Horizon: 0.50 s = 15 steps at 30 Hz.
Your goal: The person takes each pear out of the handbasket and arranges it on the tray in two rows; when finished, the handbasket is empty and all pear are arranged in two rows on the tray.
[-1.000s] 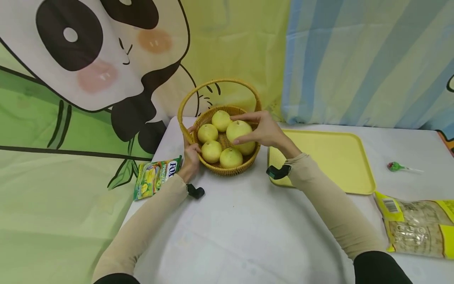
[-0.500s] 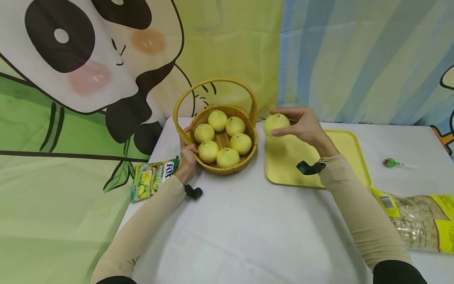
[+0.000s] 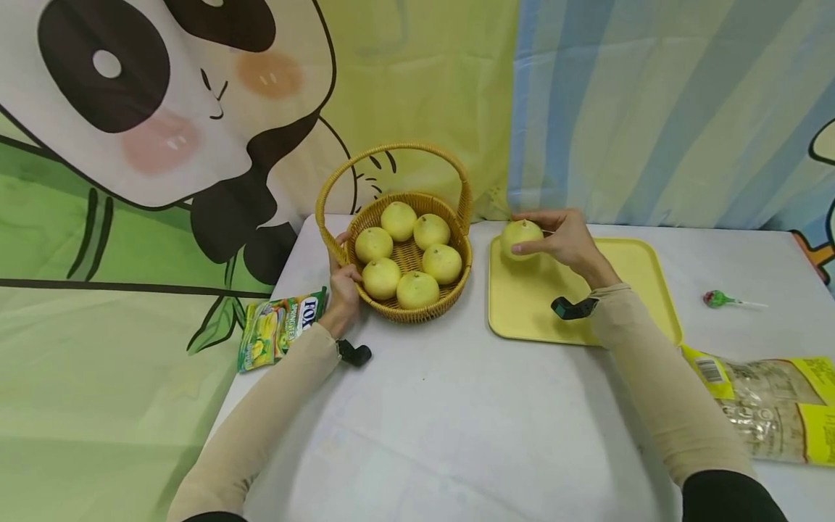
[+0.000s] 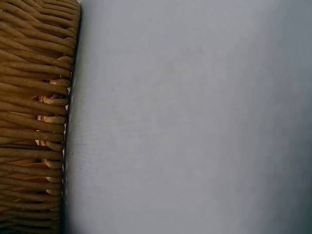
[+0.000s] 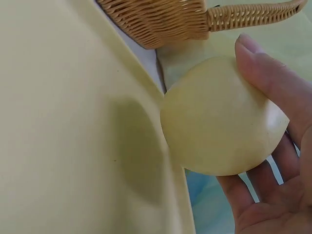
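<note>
On my feed the right hand [image 3: 566, 241] grips a round yellow fruit [image 3: 520, 239] by its sides, leaving its underside free, above the far left corner of the yellow tray [image 3: 626, 272], not touching; I see its shadow there. The left hand [image 3: 344, 288] holds the left rim of the wicker basket [image 3: 420, 316], I judge to steady it, near the table's [image 3: 424, 420] far left corner; six more fruits [image 3: 381, 279] sit inside, contained by its raised wall.
</note>
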Available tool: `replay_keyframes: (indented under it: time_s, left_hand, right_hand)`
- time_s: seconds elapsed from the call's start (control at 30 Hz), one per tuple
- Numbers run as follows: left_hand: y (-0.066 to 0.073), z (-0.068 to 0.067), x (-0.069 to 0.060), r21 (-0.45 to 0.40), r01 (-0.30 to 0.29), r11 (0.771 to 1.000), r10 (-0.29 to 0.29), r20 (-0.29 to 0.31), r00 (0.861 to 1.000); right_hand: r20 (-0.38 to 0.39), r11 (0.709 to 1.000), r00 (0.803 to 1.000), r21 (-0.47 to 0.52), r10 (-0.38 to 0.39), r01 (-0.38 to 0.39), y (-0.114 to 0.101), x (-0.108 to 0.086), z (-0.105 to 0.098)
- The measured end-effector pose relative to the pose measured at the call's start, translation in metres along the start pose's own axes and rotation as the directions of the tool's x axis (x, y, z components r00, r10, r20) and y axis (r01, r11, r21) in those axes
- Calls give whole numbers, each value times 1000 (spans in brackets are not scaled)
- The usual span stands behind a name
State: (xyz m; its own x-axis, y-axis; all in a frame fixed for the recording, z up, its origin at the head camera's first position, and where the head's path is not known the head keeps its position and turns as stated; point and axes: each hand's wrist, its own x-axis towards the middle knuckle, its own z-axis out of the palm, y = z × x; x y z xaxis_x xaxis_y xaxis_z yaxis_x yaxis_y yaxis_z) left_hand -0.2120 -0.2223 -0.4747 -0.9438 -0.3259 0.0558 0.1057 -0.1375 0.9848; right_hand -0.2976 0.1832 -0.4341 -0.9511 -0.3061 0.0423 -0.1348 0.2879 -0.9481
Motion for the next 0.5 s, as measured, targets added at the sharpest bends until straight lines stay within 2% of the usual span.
replay_keyframes:
  time_s: [0.1,0.5]
  left_hand:
    - [0,-1,0,0,-4,1000,4,4,1000]
    - [1,0,0,4,-27,1000,27,10,1000]
  right_hand:
    - [-5,1000,1000,7,15,-15,7,4,1]
    - [-7,988,998,144,61,-59,24,13,5]
